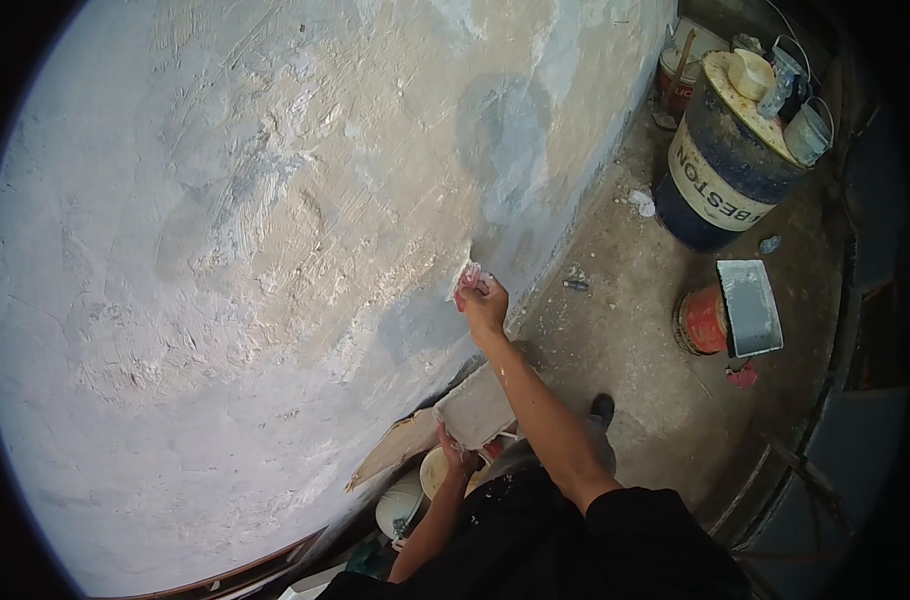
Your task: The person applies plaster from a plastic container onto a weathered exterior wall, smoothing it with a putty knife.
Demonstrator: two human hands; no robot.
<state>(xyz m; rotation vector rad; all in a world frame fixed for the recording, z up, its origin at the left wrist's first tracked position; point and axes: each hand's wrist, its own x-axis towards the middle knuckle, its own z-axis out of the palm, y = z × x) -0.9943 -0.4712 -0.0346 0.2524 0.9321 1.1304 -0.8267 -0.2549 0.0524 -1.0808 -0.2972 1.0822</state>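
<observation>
My right hand (487,302) is closed around a red putty scraper (466,285), which is pressed to the rough, patchy wall (305,250). White smears mark the fingers and the scraper. Lower down, close to my body, my left hand (458,454) grips the edge of a flat grey board (475,405). Its fingers are partly hidden beneath the board. Uneven pale plaster with ridges covers much of the wall, and darker damp-looking patches show around my right hand.
A large dark drum (720,165) stands at the upper right with small pails on its lid. On the floor, a red bucket (702,322) has a grey panel (751,308) on it. Pale buckets (402,505) sit below my left arm. Debris dots the concrete floor (625,330).
</observation>
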